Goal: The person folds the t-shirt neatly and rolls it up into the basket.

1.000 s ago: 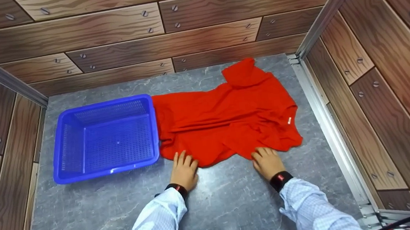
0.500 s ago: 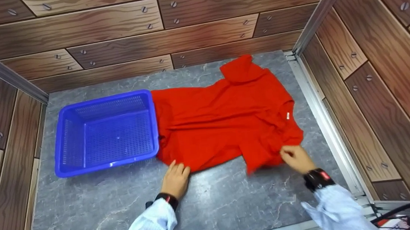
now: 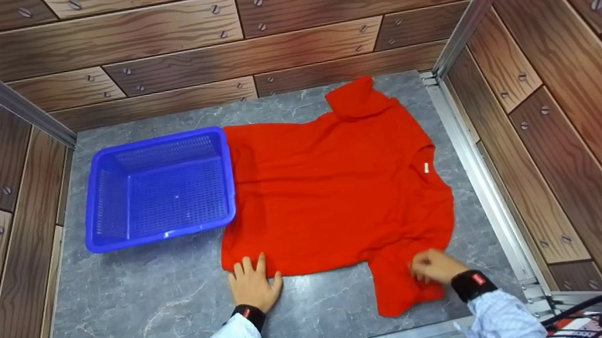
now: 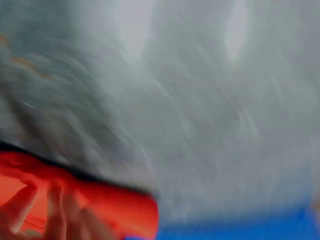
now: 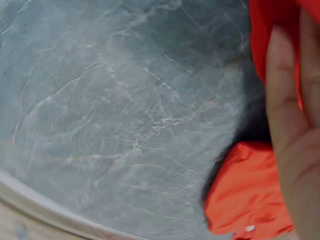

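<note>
A red short-sleeved T-shirt [image 3: 324, 188] lies spread on the grey marbled surface, its collar toward the right. My left hand [image 3: 251, 286] rests with spread, straight fingers on the near corner of the hem. At the near sleeve, my right hand [image 3: 437, 267] has its fingers curled and pinches the red cloth; in the right wrist view the thumb [image 5: 282, 85] lies against the fabric. The left wrist view is blurred, with my fingertips over the shirt's red edge [image 4: 120, 205]. Inside the collar shows a small white label [image 3: 426, 167].
A blue perforated plastic basket [image 3: 89, 207] stands left of the shirt, its right rim overlapping the hem in the head view. Wood-patterned walls [image 3: 177, 33] enclose the back and sides. A metal rail [image 3: 479, 176] runs along the right edge, with a black cable [image 3: 601, 301] at lower right.
The shirt's near side has been drawn toward me and its folds flattened; the near sleeve now extends outward. My right hand moved right, then nearer with the sleeve. The left hand moved nearer, fingers spreading.
</note>
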A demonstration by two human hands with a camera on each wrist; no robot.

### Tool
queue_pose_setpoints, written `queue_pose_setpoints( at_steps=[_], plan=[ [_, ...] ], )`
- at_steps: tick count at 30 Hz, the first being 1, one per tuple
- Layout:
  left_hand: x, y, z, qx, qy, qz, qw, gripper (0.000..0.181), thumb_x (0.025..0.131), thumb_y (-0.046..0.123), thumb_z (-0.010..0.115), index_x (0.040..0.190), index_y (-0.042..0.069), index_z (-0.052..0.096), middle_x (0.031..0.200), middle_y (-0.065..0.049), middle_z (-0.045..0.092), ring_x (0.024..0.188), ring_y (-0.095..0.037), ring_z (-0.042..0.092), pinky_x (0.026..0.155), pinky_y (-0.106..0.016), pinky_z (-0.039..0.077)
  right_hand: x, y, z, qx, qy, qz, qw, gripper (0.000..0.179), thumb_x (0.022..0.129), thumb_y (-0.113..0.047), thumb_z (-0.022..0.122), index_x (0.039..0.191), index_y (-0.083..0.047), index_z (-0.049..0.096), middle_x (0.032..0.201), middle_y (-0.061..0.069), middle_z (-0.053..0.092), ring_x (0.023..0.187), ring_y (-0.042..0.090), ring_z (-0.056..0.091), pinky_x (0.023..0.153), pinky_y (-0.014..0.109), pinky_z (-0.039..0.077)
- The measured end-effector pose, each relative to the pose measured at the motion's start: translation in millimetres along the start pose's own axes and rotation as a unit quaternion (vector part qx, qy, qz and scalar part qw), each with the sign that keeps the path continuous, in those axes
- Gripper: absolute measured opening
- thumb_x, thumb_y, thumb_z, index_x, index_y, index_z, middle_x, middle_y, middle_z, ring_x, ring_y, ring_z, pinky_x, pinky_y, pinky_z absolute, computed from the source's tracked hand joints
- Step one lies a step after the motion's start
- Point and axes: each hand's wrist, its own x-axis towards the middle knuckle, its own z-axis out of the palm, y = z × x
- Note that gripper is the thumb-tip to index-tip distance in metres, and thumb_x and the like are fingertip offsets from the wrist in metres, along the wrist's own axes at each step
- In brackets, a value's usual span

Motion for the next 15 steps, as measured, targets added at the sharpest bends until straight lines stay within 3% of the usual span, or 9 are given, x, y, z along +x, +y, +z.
queue_pose_setpoints(
  at_steps=[3, 5, 6, 7, 10, 15],
  plan=[
    [5.8, 5.6, 2.6, -0.051, -0.018, -0.008, 0.9985, 0.062, 0.082, 0.052, 0.062, 0.129, 0.012, 0.062, 0.128, -0.023, 0.055, 0.120, -0.044, 0.049, 0.096, -0.055, 0.040, 18.4, 0.0, -5.6, -0.045, 0.142, -0.018, 0.9886, 0.012, 0.090, -0.016, 0.065, 0.093, -0.006, 0.071, 0.085, 0.009, 0.068, 0.074, 0.024, 0.064, 0.068, 0.039, 0.053],
    [11.1, 9.8, 5.1, -0.070, -0.048, -0.016, 0.9963, 0.066, 0.084, 0.054, 0.061, 0.137, 0.014, 0.056, 0.144, -0.025, 0.045, 0.134, -0.048, 0.040, 0.107, -0.059, 0.035, 34.2, 2.3, -4.8, -0.120, 0.214, -0.031, 0.9690, 0.024, 0.086, -0.021, 0.071, 0.107, -0.008, 0.071, 0.104, 0.015, 0.068, 0.092, 0.035, 0.066, 0.081, 0.049, 0.052],
    [14.2, 12.0, 6.9, -0.071, -0.065, -0.022, 0.9951, 0.069, 0.085, 0.055, 0.061, 0.141, 0.016, 0.052, 0.149, -0.025, 0.040, 0.138, -0.049, 0.034, 0.110, -0.061, 0.031, 42.1, 4.2, -2.9, -0.162, 0.229, -0.037, 0.9592, 0.033, 0.085, -0.024, 0.072, 0.115, -0.010, 0.070, 0.116, 0.017, 0.066, 0.104, 0.040, 0.062, 0.087, 0.054, 0.050],
    [17.6, 14.1, 8.3, -0.070, -0.082, -0.030, 0.9937, 0.073, 0.085, 0.057, 0.061, 0.145, 0.018, 0.049, 0.154, -0.024, 0.035, 0.141, -0.050, 0.029, 0.112, -0.063, 0.027, 49.4, 5.3, -0.8, -0.190, 0.225, -0.039, 0.9549, 0.043, 0.084, -0.028, 0.073, 0.124, -0.012, 0.066, 0.126, 0.021, 0.061, 0.113, 0.046, 0.058, 0.090, 0.061, 0.046],
    [30.8, 20.3, 10.2, -0.059, -0.120, -0.053, 0.9897, 0.080, 0.082, 0.060, 0.064, 0.150, 0.022, 0.041, 0.160, -0.022, 0.025, 0.145, -0.050, 0.021, 0.115, -0.065, 0.021, 69.3, 7.4, 6.1, -0.239, 0.179, -0.012, 0.9543, 0.059, 0.086, -0.039, 0.068, 0.141, -0.024, 0.053, 0.150, 0.023, 0.041, 0.133, 0.052, 0.040, 0.099, 0.068, 0.036],
    [58.1, 23.4, 10.5, -0.027, -0.159, -0.079, 0.9838, 0.084, 0.082, 0.063, 0.063, 0.153, 0.027, 0.035, 0.163, -0.018, 0.018, 0.147, -0.048, 0.017, 0.114, -0.068, 0.018, 96.8, -2.3, 2.7, -0.226, 0.128, 0.071, 0.9629, 0.065, 0.091, -0.042, 0.057, 0.151, -0.028, 0.036, 0.160, 0.023, 0.021, 0.145, 0.052, 0.016, 0.109, 0.071, 0.023]
  ],
)
